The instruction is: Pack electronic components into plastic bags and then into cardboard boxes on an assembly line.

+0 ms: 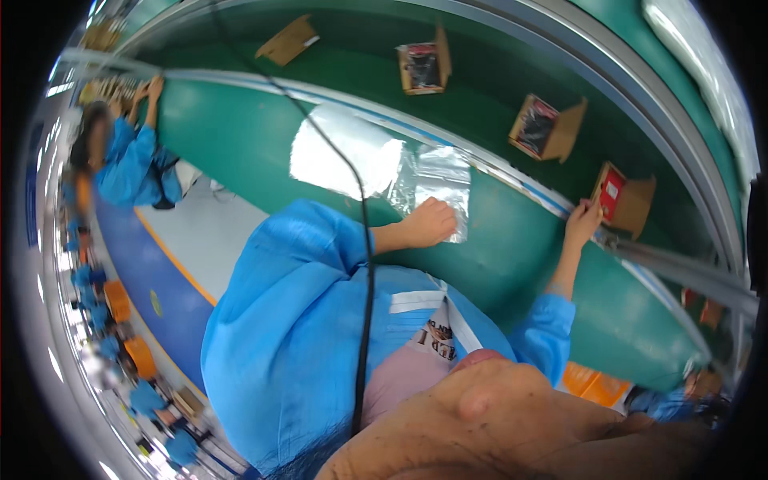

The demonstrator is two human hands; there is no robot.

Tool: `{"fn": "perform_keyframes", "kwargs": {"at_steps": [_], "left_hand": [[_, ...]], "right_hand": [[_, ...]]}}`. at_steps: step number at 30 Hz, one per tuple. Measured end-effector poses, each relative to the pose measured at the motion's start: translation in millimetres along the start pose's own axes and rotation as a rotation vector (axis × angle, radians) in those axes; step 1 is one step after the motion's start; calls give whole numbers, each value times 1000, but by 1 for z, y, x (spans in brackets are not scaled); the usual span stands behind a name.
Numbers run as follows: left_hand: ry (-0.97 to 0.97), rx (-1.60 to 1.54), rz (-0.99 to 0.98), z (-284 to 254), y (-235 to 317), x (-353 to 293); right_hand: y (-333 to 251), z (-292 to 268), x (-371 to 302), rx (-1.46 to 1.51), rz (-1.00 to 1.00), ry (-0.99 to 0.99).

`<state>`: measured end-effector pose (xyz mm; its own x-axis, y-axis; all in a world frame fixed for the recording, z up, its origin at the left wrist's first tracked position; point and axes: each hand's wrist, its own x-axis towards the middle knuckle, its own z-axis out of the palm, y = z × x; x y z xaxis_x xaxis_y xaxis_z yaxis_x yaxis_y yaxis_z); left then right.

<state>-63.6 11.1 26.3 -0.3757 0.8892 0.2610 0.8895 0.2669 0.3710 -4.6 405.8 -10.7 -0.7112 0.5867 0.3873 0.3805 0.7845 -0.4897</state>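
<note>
My left hand [432, 222] rests on a clear plastic bag [442, 166] on the green worktop, its fingers curled; whatever may be under them is hidden. Beside that bag lies a larger, shiny stack of clear plastic [340, 152]. My right hand [584, 222] reaches across to the sunken belt, its fingers closed at the near edge of an open cardboard box [638, 206]. Inside the box is a red item with a white label [611, 192].
Open boxes with dark-and-red contents [422, 67] [538, 126] and another cardboard box [288, 42] sit along the belt. A metal rail [512, 180] borders the worktop. A black cable [360, 240] hangs across the view. A co-worker in blue [132, 164] works at the far left.
</note>
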Motion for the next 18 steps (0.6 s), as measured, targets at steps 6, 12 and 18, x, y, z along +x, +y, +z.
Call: {"fn": "perform_keyframes", "kwargs": {"at_steps": [6, 12, 18], "left_hand": [[53, 7, -26, 2, 6, -15], [103, 42, 2, 16, 11, -16], [177, 119, 51, 6, 14, -18]], "right_hand": [[-59, 27, -20, 41, -143, 2], [86, 21, -36, -37, 549, 278], [71, -13, -24, 141, 97, 215]]}}
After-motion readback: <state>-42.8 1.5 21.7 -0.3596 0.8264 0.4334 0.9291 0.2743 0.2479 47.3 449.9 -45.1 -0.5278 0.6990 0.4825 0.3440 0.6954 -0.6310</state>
